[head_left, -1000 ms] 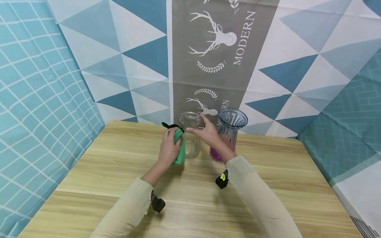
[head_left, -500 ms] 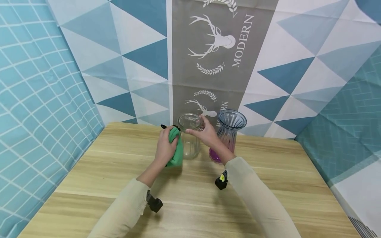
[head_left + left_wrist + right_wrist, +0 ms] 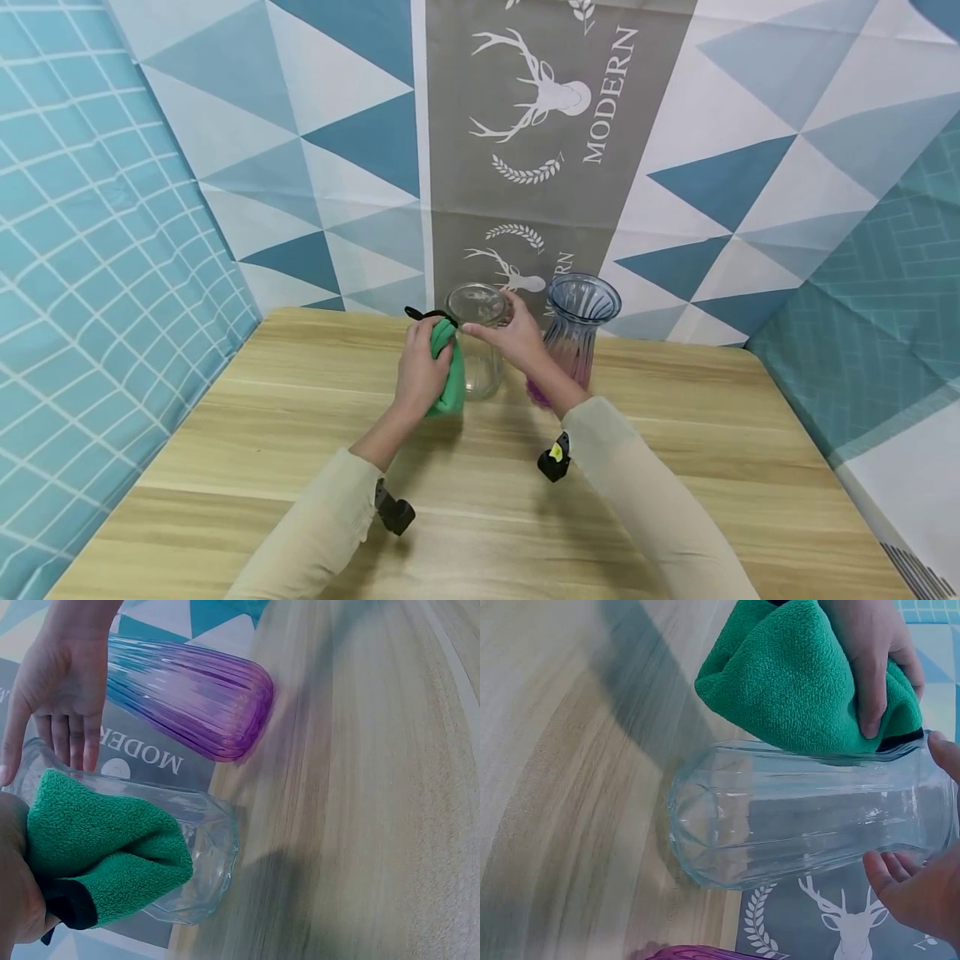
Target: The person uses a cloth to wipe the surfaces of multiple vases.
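A clear glass vase stands upright near the back edge of the table. My right hand grips it just below the rim, thumb on the near side and fingers round the far side. In my left hand is a folded green cloth with black edging and a black loop. In the right wrist view the cloth lies against the side of the clear vase, and the left fingers pinch it. The left wrist view shows the cloth overlapping the vase.
A second glass vase, blue at the top and purple at its base, stands just right of the clear one, partly behind my right forearm. The wooden table ends at a patterned wall covering close behind the vases.
The left hand with the cloth shifts slightly left from the clear vase, then back towards it. The right hand keeps its grip near the rim, and the vases stay in place.
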The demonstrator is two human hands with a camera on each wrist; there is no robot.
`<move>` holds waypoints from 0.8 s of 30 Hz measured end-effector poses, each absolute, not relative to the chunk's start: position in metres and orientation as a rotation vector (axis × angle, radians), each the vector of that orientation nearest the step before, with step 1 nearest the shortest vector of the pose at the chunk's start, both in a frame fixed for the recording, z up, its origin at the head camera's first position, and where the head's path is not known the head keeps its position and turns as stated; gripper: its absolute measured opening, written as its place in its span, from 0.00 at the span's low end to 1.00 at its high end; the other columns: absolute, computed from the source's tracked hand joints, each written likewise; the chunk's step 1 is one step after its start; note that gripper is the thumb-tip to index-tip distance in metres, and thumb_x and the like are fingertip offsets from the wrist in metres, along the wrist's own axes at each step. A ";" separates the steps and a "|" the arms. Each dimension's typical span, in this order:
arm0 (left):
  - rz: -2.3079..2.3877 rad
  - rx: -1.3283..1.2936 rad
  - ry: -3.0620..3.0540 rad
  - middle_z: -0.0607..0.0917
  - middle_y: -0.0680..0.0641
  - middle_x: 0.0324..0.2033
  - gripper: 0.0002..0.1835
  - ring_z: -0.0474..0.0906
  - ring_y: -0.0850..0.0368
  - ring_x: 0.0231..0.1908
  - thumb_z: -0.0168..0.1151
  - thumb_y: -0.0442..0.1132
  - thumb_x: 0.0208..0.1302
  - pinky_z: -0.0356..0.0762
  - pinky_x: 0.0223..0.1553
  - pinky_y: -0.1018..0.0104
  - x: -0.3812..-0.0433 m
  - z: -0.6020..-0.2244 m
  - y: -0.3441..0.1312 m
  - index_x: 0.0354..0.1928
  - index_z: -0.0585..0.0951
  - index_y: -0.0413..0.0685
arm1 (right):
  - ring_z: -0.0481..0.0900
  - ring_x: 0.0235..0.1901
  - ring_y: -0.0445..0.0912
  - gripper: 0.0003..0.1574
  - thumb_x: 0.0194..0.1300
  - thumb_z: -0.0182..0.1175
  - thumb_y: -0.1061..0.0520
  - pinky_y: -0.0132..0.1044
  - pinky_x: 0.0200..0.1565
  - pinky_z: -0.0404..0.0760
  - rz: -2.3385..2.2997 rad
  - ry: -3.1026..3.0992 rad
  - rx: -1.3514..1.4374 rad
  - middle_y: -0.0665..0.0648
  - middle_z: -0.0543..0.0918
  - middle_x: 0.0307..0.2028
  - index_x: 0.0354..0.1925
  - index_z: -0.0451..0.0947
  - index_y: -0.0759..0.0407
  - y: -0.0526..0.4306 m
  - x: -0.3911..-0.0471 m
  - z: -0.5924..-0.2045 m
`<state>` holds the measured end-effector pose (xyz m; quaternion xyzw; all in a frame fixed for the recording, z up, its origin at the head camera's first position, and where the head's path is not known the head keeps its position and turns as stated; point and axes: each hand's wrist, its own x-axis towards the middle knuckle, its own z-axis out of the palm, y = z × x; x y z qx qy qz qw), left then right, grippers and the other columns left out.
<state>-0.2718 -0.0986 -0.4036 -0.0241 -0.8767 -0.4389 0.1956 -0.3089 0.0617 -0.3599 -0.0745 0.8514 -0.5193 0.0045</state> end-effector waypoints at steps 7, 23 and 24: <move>-1.290 -0.038 -2.471 0.70 0.40 0.53 0.21 0.73 0.45 0.48 0.56 0.40 0.66 0.73 0.50 0.49 -0.273 -0.401 -0.104 0.61 0.68 0.51 | 0.61 0.66 0.55 0.71 0.45 0.73 0.41 0.50 0.63 0.67 -1.515 2.611 -0.305 0.60 0.54 0.71 0.74 0.38 0.47 0.073 -0.314 -0.356; -1.345 -0.042 -2.461 0.71 0.39 0.52 0.21 0.72 0.44 0.49 0.56 0.39 0.66 0.73 0.52 0.49 -0.272 -0.397 -0.103 0.60 0.69 0.49 | 0.70 0.61 0.58 0.44 0.54 0.67 0.59 0.49 0.56 0.74 -1.572 2.560 -0.447 0.64 0.72 0.60 0.66 0.60 0.61 0.073 -0.323 -0.374; -1.347 -0.036 -2.459 0.71 0.39 0.52 0.21 0.72 0.45 0.49 0.56 0.39 0.66 0.73 0.52 0.49 -0.272 -0.397 -0.103 0.60 0.69 0.49 | 0.70 0.61 0.58 0.44 0.53 0.67 0.59 0.49 0.56 0.74 -1.578 2.564 -0.437 0.64 0.72 0.60 0.66 0.61 0.61 0.072 -0.323 -0.374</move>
